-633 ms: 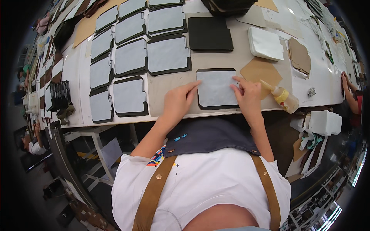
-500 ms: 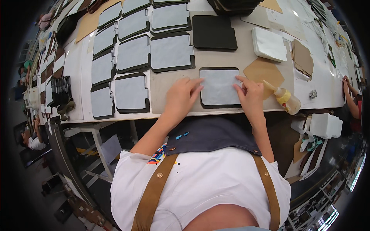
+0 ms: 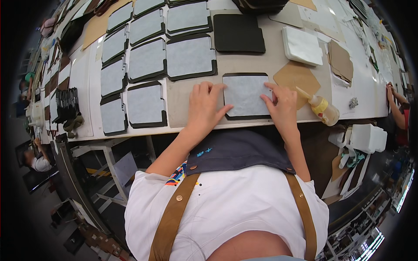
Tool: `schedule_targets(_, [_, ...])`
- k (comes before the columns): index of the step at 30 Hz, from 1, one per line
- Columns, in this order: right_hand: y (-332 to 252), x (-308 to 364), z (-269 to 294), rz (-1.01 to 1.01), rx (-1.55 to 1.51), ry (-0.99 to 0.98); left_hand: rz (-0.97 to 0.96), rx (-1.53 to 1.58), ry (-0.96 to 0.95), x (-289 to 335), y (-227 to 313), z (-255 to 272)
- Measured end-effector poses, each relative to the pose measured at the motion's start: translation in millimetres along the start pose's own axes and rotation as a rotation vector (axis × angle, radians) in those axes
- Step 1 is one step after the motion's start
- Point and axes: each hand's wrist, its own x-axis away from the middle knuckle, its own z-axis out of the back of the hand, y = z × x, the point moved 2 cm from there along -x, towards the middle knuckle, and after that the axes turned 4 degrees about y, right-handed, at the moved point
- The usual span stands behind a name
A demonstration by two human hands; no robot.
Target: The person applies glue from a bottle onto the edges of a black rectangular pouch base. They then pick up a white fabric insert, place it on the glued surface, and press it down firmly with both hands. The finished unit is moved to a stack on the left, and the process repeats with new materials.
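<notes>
In front of me a pale grey sheet (image 3: 247,96) lies on a black panel whose dark border shows along its top and bottom. My left hand (image 3: 205,104) is at its left edge, thumb and fingers spread, with the thumb tip by the lower left and a fingertip by the upper left. On the opposite side my right hand (image 3: 282,103) rests its thumb and fingertips along the right edge, fingers apart. Neither hand grips the sheet. Close to my right hand are a tan paper piece (image 3: 291,78) and a nozzle bottle with a yellow label (image 3: 323,109).
Rows of grey-topped black panels (image 3: 148,61) cover the table to the left. Beyond my work lie a bare black panel (image 3: 238,34), a stack of white sheets (image 3: 302,45) and brown card pieces (image 3: 340,61). The table's front edge (image 3: 174,129) runs before me. Another person's hands (image 3: 392,96) show far right.
My left hand has spread, its thumb moving down along the sheet's left edge. My right thumb has shifted slightly inward over the sheet. The view has shifted slightly.
</notes>
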Motion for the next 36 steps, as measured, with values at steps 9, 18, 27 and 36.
schedule_targets(9, [-6.3,6.5,11.9,0.117,0.009,0.181,-0.094,0.111,0.042,-2.0,-10.8,8.3])
schedule_targets(18, [-33.4,31.0,-8.7,0.404,-0.211,-0.061,-0.231,0.143,-0.015,-1.8,-9.0,4.5])
schedule_targets(27, [-46.5,39.6,-27.0,0.452,-0.147,-0.139,-0.302,0.044,-0.029,0.4,-14.8,1.3])
schedule_targets(36, [-49.1,42.4,-25.3,0.447,-0.069,-0.150,-0.309,0.033,-0.031,-0.1,-14.9,1.8])
